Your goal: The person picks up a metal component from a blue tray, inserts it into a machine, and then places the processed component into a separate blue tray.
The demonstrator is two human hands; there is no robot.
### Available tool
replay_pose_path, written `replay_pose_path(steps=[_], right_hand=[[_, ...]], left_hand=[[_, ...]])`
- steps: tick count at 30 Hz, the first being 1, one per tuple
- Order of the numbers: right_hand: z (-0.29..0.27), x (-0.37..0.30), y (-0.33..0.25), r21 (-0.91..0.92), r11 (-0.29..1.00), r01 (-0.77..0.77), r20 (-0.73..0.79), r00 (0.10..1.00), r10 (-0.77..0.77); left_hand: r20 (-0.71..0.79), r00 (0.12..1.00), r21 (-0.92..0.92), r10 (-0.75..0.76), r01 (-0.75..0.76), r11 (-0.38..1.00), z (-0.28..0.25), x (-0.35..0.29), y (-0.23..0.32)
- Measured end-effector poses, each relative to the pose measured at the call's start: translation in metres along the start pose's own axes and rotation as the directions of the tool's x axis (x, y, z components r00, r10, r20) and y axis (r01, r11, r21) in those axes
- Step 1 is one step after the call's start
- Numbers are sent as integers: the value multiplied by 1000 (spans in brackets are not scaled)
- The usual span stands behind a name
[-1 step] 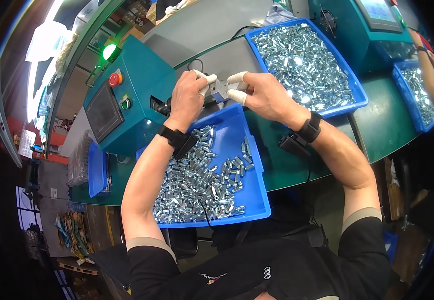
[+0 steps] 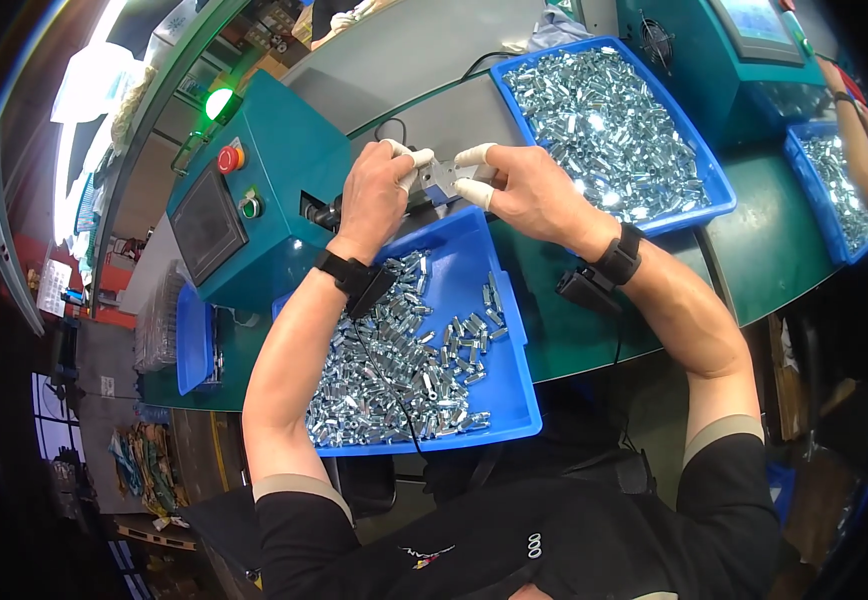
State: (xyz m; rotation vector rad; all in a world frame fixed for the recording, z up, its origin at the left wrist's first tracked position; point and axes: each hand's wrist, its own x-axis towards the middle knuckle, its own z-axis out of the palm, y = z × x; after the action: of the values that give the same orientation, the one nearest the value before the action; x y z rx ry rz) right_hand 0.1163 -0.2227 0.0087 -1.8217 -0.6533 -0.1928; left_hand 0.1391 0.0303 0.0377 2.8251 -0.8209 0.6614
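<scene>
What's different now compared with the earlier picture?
Nothing visibly changed: nothing was picked up or let go. The left hand and right hand stay at the metal block; the near tray and far tray look the same.

The table [image 2: 584, 345] has a green top, its front edge bowed by the lens, with a dark seam toward the right. A blue near tray [image 2: 526, 395] lies on it, jutting past the front edge. Behind and to the right sits a blue far tray [image 2: 719, 200]. A teal machine [image 2: 289, 130] stands to the left; a blue right tray [image 2: 838, 252] lies toward the right end.
</scene>
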Motion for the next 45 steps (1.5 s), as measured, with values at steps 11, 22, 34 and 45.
replay_pose_path(steps=[11,22,34,45], right_hand=[[2,0,-4,12,999,-33,57,998,33],[21,32,15,187,976,-110,206,976,71],[30,56,-1,373,833,-408,476,855,206],[26,62,7,354,857,-374,520,841,152]], left_hand=[[-41,988,39,150,-148,988,-11,-8,-2],[-39,994,-228,-105,94,969,-58,-90,36],[-41,958,-397,-282,244,885,-86,-161,50],[6,939,-481,-344,304,822,-80,-173,48]])
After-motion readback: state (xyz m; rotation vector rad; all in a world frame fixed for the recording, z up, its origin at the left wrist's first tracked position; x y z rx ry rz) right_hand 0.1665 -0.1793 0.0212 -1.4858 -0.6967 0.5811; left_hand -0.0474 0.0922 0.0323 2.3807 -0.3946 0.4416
